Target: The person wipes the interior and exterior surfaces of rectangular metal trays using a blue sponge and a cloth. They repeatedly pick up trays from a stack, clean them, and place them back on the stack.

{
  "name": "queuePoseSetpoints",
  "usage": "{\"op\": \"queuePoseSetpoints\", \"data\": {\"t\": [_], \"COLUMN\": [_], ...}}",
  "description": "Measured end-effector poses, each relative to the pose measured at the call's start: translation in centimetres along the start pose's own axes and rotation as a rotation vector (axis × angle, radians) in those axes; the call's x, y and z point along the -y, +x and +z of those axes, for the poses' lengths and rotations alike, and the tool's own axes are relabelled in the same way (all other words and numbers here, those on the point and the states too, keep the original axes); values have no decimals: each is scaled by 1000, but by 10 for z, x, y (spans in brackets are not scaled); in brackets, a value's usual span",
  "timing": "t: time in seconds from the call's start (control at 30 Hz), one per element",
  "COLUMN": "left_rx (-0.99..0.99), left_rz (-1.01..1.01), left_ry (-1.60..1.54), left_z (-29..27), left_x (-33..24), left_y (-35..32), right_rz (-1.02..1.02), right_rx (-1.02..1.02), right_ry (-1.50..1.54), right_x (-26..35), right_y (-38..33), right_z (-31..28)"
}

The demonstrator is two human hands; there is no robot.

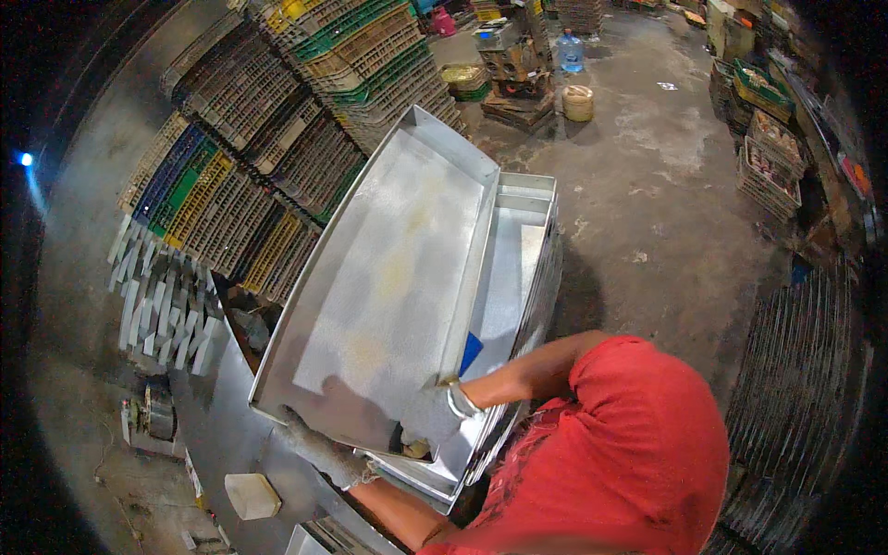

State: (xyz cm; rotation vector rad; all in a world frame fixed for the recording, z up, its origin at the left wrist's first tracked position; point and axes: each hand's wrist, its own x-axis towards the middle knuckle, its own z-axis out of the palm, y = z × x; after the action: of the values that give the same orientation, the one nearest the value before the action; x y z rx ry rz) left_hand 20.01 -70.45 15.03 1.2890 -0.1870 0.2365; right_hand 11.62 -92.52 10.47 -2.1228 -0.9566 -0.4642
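Observation:
A large rectangular metal tray (398, 250) lies tilted on a stack of similar trays (527, 245), with yellowish smears on its bare inner bottom. My left hand (319, 451), in a grey glove, is closed on the tray's near left edge, its fingers partly hidden by the rim. My right hand (433, 416), also gloved, reaches down inside the near right corner. Its fingers are curled against the metal around a small yellowish-brown thing (416, 449), mostly hidden. Beside my right wrist a blue piece (472, 351) shows between the upper tray and the one beneath.
Tall stacks of plastic crates (305, 120) stand beyond the trays on the left, near a pile of metal pieces (166, 301). A whitish block (252, 496) sits on the metal table (231, 425). A blue water jug (571, 53) and a tub (578, 104) stand on the floor.

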Motion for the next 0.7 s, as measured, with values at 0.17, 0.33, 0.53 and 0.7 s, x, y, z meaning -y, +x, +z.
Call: {"op": "queuePoseSetpoints", "data": {"t": [0.17,0.33,0.53,0.7], "left_rx": [-99,53,-160,-339], "left_rz": [88,50,10,41], "left_ry": [385,-145,202,289], "left_z": [6,46,56,49], "left_x": [-1,-40,-75,-81], "left_y": [9,-13,-45,-54], "right_rz": [277,-156,-186,113], "right_rx": [-199,-186,-197,-356], "right_ry": [-128,-805,-611,-861], "right_x": [-13,1,-37,-164], "right_y": [53,129,138,70], "right_z": [-50,-31,-81,-179]}}
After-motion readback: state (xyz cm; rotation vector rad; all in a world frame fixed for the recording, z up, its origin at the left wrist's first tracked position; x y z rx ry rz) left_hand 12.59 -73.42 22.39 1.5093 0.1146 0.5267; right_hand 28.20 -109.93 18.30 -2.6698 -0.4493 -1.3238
